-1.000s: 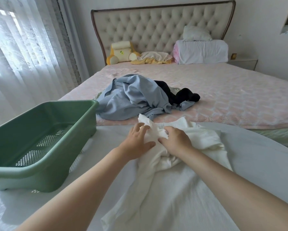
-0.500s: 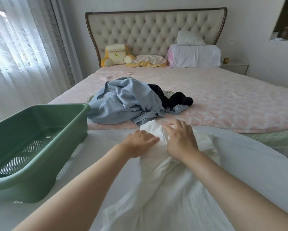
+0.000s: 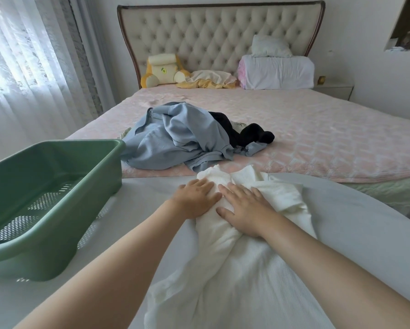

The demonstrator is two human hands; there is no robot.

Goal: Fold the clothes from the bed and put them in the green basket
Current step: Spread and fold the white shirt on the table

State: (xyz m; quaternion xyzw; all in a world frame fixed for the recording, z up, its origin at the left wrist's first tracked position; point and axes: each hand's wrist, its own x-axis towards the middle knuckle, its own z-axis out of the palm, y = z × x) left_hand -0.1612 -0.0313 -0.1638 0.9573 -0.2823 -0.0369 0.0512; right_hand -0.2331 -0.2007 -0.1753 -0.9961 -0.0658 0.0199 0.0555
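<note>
Both hands lie flat on the white garment, fingers straight, the grip wide and closed round nothing. The left hand presses its left side, and the right hand presses just beside it on the bunched middle. The garment lies on the table, its top near the far edge by the bed and its lower part spreading towards the near edge.

A twisted ridge runs under and below the palms. Smoothing over it would likely press the creases in and leave a lopsided fold. The table's cover looks loose, so it may slide along with the cloth. The garment's lower end runs out of view and could drag over the near edge once the palms lift.

The green basket stands at the table's left edge with no clothes showing in it. It is near the left forearm, and a wide sweep might knock it. At the bed's foot edge the blue garment and black garment lie tangled, so pulling one may drag the other.
</note>
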